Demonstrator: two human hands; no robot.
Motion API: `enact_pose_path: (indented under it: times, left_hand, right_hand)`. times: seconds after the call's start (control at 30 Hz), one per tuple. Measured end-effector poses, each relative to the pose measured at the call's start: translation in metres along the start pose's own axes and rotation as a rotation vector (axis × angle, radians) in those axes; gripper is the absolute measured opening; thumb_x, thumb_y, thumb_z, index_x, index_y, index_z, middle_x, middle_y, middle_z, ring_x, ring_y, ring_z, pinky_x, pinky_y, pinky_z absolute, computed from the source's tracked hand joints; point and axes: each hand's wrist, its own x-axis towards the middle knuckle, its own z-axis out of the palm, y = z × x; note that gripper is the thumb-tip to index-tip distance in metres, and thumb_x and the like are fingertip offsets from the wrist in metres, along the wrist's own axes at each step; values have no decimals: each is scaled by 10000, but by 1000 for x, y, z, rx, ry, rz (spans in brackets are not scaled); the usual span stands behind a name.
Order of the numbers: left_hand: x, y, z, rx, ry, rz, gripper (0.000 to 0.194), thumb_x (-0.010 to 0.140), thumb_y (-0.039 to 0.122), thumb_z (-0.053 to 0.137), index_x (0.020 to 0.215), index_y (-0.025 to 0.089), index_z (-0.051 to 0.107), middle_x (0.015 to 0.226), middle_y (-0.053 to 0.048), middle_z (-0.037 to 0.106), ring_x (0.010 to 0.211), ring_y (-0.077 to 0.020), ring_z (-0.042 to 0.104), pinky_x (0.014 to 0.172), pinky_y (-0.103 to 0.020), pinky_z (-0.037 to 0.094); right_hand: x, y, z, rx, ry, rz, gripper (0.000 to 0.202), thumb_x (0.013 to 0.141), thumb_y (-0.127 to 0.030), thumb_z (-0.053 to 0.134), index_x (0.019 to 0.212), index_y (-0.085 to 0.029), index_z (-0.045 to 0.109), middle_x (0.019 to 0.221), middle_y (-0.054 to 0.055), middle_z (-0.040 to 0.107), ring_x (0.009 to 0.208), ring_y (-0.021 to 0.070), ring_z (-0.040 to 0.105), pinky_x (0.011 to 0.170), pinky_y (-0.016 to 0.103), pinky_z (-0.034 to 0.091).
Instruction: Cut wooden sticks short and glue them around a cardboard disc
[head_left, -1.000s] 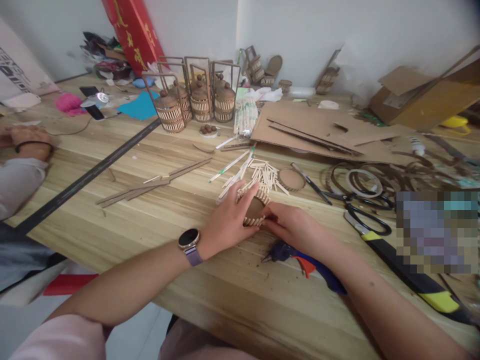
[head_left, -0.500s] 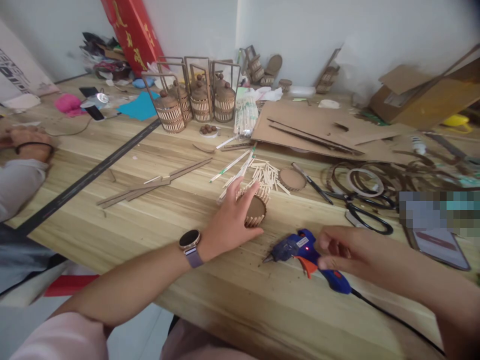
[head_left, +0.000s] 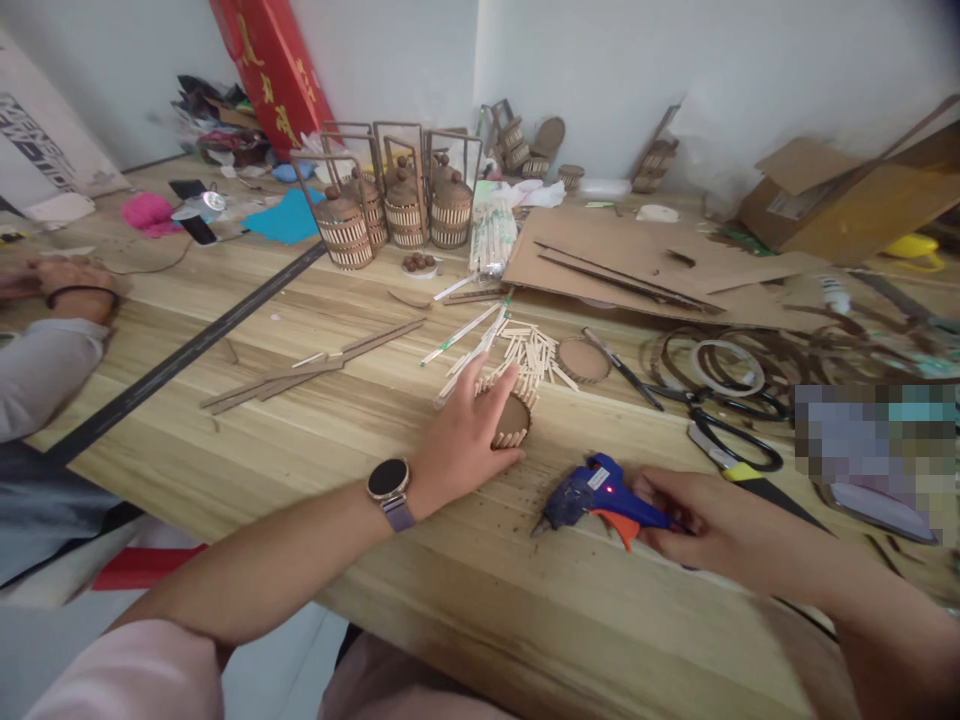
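Observation:
My left hand [head_left: 466,440], fingers spread, rests over the left side of a small round brown base [head_left: 512,420] edged with short pale sticks. On the right, my right hand [head_left: 679,515] is closed round the handle of a blue glue gun [head_left: 592,495] with an orange trigger and a lit red light. The gun's nozzle points left, toward the table just right of my left wrist. Beyond the base lies a pile of short pale sticks [head_left: 534,352], with a second round brown disc [head_left: 583,358] beside it.
Small basket-like lanterns [head_left: 345,228] stand at the back left, near a cardboard sheet [head_left: 615,260]. Scissors [head_left: 739,440], tape rings [head_left: 727,368] and a pen [head_left: 622,368] lie to the right. Brown strips [head_left: 307,372] lie left. Another person's hand [head_left: 75,285] rests at the far left.
My right hand has closed round the glue gun's handle, where it was beside the gun with fingers curled. My left hand stays by the base. The view has shifted slightly.

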Motion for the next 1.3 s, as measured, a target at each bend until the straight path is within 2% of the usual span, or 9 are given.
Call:
enact_pose_path:
  times: [0.1,0.2,0.33,0.43,0.57,0.67,0.77,0.97,1.3]
  left_hand:
    - [0,0,0,-8,-2,-3,1041,697,226,843,1493,286,175,1538,-191,155,1410,-404,328,1060,-550,460]
    - [-1,0,-1,-15,-5,3,1031,717,213,819,1501,298,156,1538,-183,153,1417,-405,314,1071,-561,446]
    - [-2,0,-1,2,-16,6,1018,723,209,812,1500,280,158,1536,-193,153,1411,-416,320,1049,-561,468]
    - [-1,1,-2,33,-17,32,1010,741,208,802,1502,284,143,1542,-199,159,1418,-422,303,1041,-565,473]
    - [-1,0,-5,159,12,181,999,778,241,788,1510,268,108,1538,-229,196,1430,-453,254,1082,-647,379]
    - [-3,3,-9,293,49,321,889,839,269,731,1510,272,147,1521,-209,278,1440,-490,192,1099,-742,243]
    - [-6,7,-11,295,61,408,807,916,246,626,1532,305,108,1512,-162,353,1464,-435,181,1130,-734,182]
    - [-15,7,0,160,44,408,861,927,114,563,1537,405,27,1531,-52,392,1448,-327,305,1153,-635,296]
    - [-15,11,5,307,-26,533,516,1025,128,327,1500,290,208,1495,-13,448,1412,-239,384,1129,-575,345]
  right_hand:
    - [0,5,-6,181,-96,6,85,761,-302,582,772,-218,569,703,-23,543,635,146,483,567,244,409]
    - [1,4,-11,370,27,48,231,714,-375,663,865,-211,607,791,1,588,718,174,527,647,269,447]
    - [5,7,-3,508,223,194,325,625,-472,769,757,-201,650,717,10,595,673,178,512,607,273,418]
    - [9,15,11,636,252,287,416,611,-569,774,765,-192,687,672,22,599,642,177,506,565,273,390]
    - [13,19,22,687,175,314,469,563,-639,774,706,-199,698,586,12,560,579,173,490,507,275,366]
    - [12,14,21,759,255,289,458,568,-614,785,734,-196,699,649,24,605,627,182,525,568,294,407]
    - [13,11,16,878,307,244,408,613,-581,779,714,-202,665,639,29,587,622,188,506,586,326,390]
    - [19,11,11,1129,239,123,322,705,-532,728,677,-254,567,543,-23,390,543,172,358,548,352,297]
    - [23,8,9,1110,259,138,350,638,-556,769,669,-251,602,541,-23,374,556,172,341,584,379,312]
